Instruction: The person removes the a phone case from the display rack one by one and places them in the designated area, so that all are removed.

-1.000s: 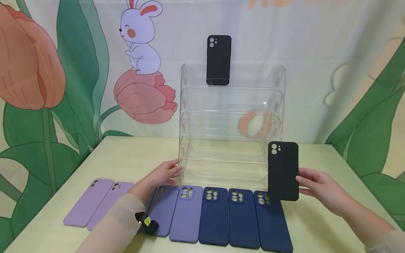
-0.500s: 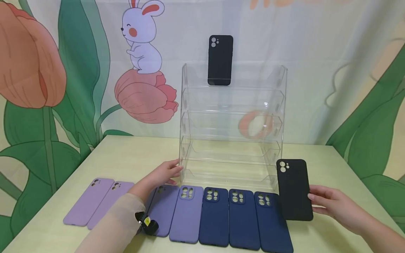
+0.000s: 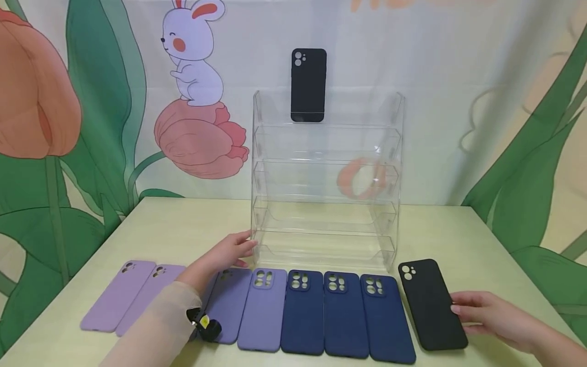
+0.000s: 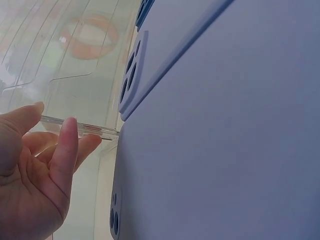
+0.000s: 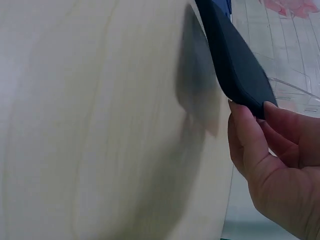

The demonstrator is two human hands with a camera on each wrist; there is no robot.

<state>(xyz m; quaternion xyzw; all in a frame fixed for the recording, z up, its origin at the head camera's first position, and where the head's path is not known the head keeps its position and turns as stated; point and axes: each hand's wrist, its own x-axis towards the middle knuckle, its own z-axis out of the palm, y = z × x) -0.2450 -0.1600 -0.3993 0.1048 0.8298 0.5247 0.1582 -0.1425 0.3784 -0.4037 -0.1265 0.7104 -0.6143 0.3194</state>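
My right hand pinches a black phone case by its right edge, low over the table at the right end of the row. In the right wrist view, a gap and a shadow show between this case and the tabletop. My left hand grips the lower left side of a clear tiered display rack; in the left wrist view, thumb and fingers pinch its side panel. A second black phone case stands upright on the rack's top tier.
Three navy phone cases lie in front of the rack, beside purple cases. Lilac cases lie at the left, partly behind my left forearm. A printed curtain hangs behind the table.
My right hand has lowered the black phone case down and rightward, from in front of the rack to beside the navy cases. The left hand stays on the rack. The head view has shifted slightly.
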